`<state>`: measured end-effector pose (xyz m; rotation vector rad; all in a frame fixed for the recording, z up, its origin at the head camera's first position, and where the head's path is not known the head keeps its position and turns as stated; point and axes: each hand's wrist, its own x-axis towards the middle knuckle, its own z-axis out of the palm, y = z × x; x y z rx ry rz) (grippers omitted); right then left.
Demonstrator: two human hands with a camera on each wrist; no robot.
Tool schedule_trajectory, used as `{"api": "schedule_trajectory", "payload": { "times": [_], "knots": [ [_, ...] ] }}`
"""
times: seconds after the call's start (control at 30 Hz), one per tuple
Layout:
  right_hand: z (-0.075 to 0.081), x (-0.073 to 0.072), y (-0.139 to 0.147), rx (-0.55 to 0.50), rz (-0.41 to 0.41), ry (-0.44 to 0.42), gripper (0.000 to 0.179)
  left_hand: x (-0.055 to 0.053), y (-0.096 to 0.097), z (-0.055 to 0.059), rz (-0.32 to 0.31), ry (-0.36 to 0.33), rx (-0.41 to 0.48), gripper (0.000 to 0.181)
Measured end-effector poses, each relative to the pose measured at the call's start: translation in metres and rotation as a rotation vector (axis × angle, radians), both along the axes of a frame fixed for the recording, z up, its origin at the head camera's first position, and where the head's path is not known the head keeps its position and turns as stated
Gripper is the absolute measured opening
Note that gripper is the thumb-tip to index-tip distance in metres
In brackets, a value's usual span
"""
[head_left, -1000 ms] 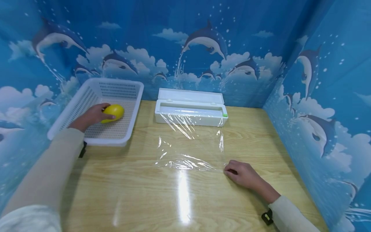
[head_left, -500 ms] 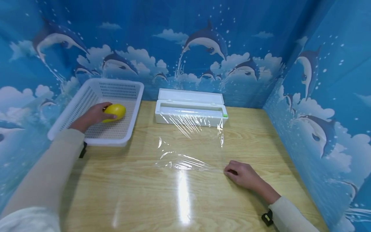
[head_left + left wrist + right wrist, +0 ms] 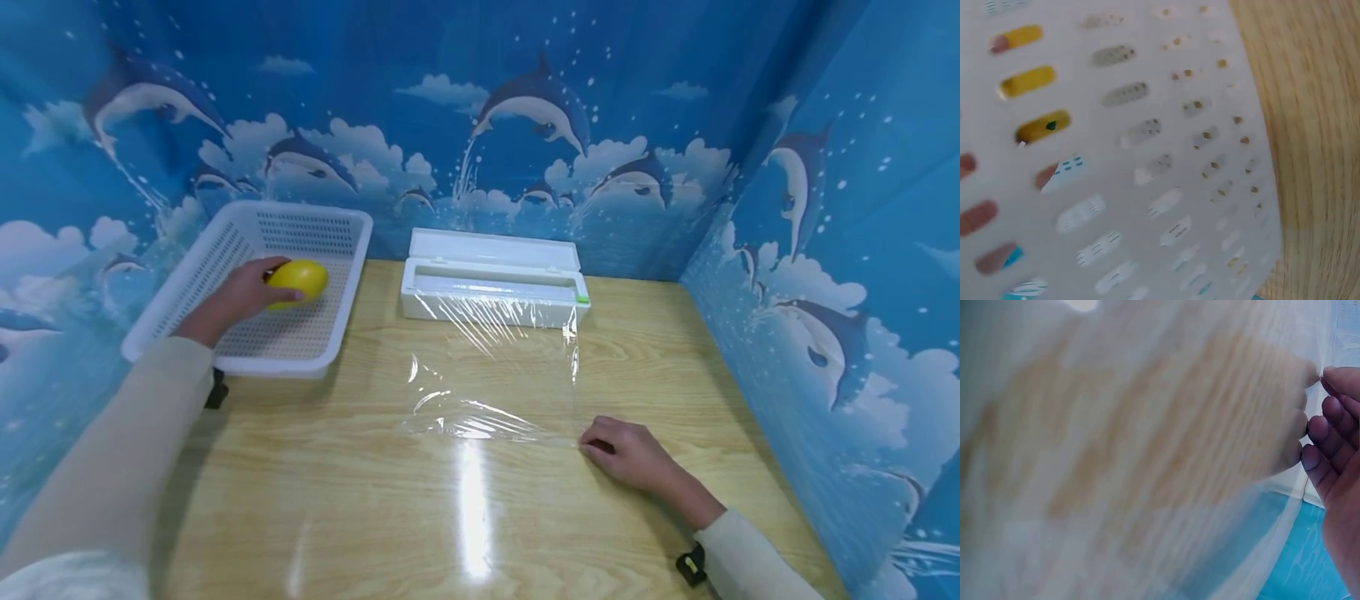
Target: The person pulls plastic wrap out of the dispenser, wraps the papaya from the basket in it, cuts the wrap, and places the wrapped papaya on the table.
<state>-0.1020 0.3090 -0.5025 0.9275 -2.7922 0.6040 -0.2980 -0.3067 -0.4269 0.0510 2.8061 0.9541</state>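
In the head view my left hand (image 3: pixel 243 296) grips a smooth yellow oval fruit (image 3: pixel 302 282) over the white plastic basket (image 3: pixel 347 308). The left wrist view is filled by the slotted basket wall (image 3: pixel 1122 187); patches of yellow fruit (image 3: pixel 1029 81) and fingers show through its slots. A sheet of clear plastic wrap (image 3: pixel 480 417) stretches from a white dispenser box (image 3: pixel 495 308) toward the front of the table. My right hand (image 3: pixel 626 450) pinches the sheet's near right corner. In the right wrist view, thumb and index fingertips (image 3: pixel 1329 375) meet, with the other fingers curled beside them.
The dispenser's lid (image 3: pixel 493 247) stands open at the back, with a roll inside and a green piece at its right end. A wooden table (image 3: pixel 360 500) lies under everything. Blue dolphin-print curtains (image 3: pixel 480 108) enclose the back and sides.
My left hand has raised the yellow fruit slightly and moved it a little to the right. The wrap has shifted a little near the box; my right hand stays in place.
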Motion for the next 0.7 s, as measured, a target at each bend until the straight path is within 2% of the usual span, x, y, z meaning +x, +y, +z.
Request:
{"api": "schedule_trajectory", "payload": {
  "times": [0.13, 0.33, 0.53, 0.7],
  "knots": [
    [0.0, 0.0, -0.001, -0.002, -0.001, -0.001, 0.013, 0.005, -0.001, 0.011, 0.021, 0.006, 0.022, 0.081],
    [0.002, 0.0, -0.002, -0.002, -0.001, -0.008, 0.014, 0.016, 0.005, 0.036, 0.028, 0.061, 0.047, 0.087],
    [0.003, 0.001, -0.002, 0.007, -0.013, -0.013, 0.014, 0.027, 0.023, 0.057, 0.009, 0.091, 0.053, 0.086],
    [0.002, 0.001, -0.002, 0.005, -0.004, 0.006, 0.014, 0.04, 0.043, 0.069, -0.031, 0.113, 0.068, 0.087]
  ]
}}
